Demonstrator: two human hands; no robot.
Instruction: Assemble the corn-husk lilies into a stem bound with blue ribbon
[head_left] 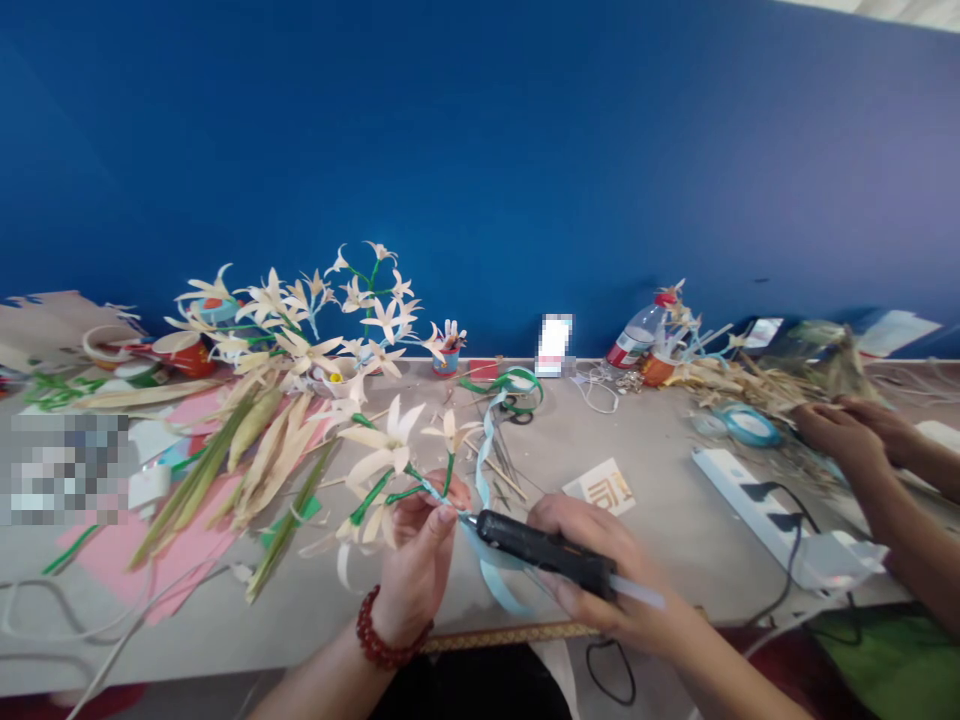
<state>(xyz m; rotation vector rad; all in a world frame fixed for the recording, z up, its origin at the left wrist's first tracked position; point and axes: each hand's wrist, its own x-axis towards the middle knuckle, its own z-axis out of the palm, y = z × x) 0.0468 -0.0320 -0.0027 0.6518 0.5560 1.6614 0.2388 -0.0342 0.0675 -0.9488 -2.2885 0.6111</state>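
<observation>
Left of the glue gun (532, 545), the left hand (421, 545) has its fingers pinched on the flower sprig (391, 445), blooms fanning up-left. The gun's nozzle points left at the stem, long axis sloping down rightward, the right hand's (611, 560) fingers curled round it. Beyond, rightward: a bottle (636, 338), label too small to read.

The power strip (750, 510) lies right of the card (600, 488).

There's one glue gun (541, 550), one bracelet (370, 632) — and one power strip (729, 492)
</observation>
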